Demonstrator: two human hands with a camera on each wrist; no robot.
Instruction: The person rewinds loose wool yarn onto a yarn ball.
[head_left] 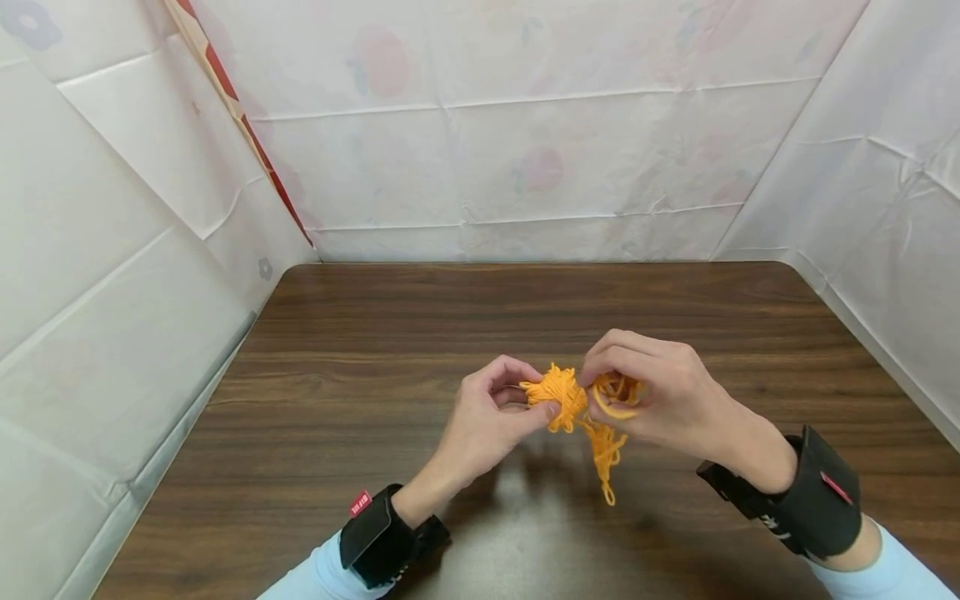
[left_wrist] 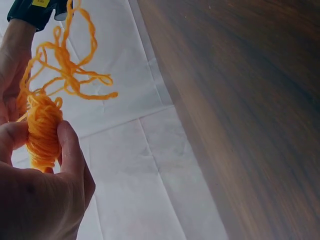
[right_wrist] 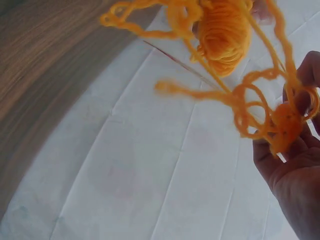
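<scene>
— Where's the yarn (head_left: 558, 397)?

— Held above the table (head_left: 360, 350), between both hands. The left hand (head_left: 487, 417) pinches the wound orange bundle between thumb and fingers (the left wrist view shows the thumb (left_wrist: 67, 150) pressed against it).

— And the right hand (head_left: 660, 392)?

— Its fingers curl round loose loops (right_wrist: 260, 107) of the same yarn, just beside the bundle. A tangled tail (head_left: 606, 458) hangs down from between the hands, not reaching the wood
</scene>
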